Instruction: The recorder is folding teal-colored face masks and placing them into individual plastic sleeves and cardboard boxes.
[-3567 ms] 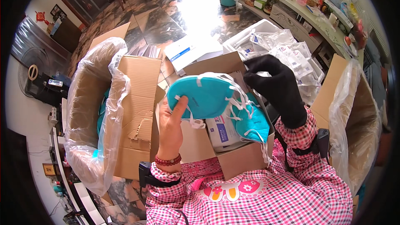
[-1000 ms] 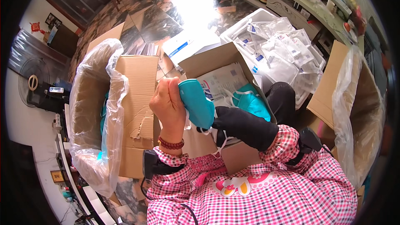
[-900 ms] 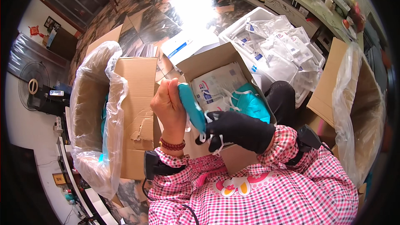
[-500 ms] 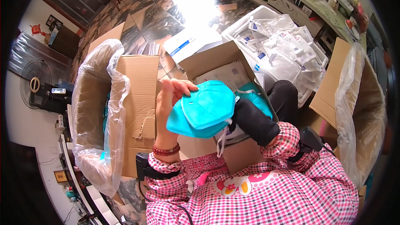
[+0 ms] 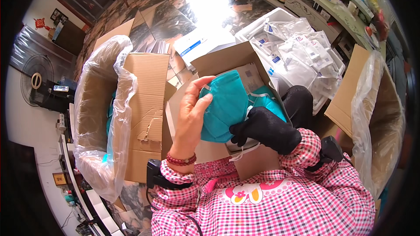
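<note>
A teal folding face mask (image 5: pixel 226 102) is held upright in front of me between both hands. My bare left hand (image 5: pixel 189 113), with a red bead bracelet at the wrist, pinches its left edge between thumb and fingers. My right hand (image 5: pixel 267 126), in a black glove, grips its lower right side, and a white ear loop hangs below it. Just beyond, an open cardboard box (image 5: pixel 224 57) contains more teal masks (image 5: pixel 265 98) and flat white packets (image 5: pixel 248 77).
On the left stands a carton (image 5: pixel 146 105) lined with clear plastic; another lined carton (image 5: pixel 379 118) is on the right. A white bin (image 5: pixel 249 32) heaped with white sealed packets (image 5: pixel 302 52) sits beyond the box, beside a white-and-blue box (image 5: pixel 192 46). Shelving (image 5: pixel 315 11) lines the far right.
The mask has turned from lying tilted, with two layered parts showing, to a single upright face. My left hand has shifted its pinch to the left edge, and the right hand has moved slightly down.
</note>
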The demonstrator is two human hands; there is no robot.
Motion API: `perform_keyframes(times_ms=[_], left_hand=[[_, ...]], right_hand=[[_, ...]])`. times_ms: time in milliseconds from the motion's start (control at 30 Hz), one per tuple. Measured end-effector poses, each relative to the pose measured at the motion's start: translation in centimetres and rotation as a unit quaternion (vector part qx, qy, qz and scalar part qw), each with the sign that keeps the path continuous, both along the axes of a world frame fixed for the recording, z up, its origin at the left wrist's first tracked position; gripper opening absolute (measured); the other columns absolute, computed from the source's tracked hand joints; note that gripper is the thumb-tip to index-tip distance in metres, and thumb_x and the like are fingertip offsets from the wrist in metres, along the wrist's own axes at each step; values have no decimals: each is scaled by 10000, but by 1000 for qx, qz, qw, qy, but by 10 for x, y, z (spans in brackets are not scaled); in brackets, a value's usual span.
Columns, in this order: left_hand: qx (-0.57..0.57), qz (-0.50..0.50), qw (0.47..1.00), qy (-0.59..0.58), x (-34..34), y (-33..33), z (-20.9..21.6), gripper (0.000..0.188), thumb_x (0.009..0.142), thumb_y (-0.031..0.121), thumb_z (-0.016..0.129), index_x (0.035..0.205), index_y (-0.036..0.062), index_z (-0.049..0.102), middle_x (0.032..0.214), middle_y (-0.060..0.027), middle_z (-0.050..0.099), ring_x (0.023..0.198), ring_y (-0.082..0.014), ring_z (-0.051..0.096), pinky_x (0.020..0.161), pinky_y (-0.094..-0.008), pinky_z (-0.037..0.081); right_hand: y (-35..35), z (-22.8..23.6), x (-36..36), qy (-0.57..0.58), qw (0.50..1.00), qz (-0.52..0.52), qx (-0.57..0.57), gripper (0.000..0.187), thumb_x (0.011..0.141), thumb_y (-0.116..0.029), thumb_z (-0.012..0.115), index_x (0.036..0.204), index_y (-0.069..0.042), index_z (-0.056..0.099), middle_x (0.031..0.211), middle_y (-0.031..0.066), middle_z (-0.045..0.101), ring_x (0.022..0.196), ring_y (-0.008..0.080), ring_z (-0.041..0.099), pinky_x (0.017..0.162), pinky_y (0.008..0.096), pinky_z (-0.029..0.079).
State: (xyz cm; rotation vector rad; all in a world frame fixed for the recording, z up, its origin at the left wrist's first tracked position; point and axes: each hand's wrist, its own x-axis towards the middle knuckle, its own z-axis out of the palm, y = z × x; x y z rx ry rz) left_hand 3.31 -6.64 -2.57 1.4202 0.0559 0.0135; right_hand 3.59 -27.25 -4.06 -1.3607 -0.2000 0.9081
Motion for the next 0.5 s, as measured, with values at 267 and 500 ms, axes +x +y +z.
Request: perform_keyframes(times_ms=[267,500], left_hand=[[177,123,975,-57,-3,-24,-7,374,980,417,658,1001,46,614,821,12,569,752,-82,503,670,-253,440],[208,220,947,-105,14,25,-24,362,1008,397,622,939,41,631,730,17,559,678,-67,483,600,-257,422]], right_hand=[[10,-15,-8,-206,968,-14,-146,217,961,-163,647,1117,-18,685,793,87,690,688,161,661,639,313,523],[-20,-7,-6,-29,995,51,75,188,1009,-100,552,1118,-36,690,864,58,659,762,157,631,728,291,507]])
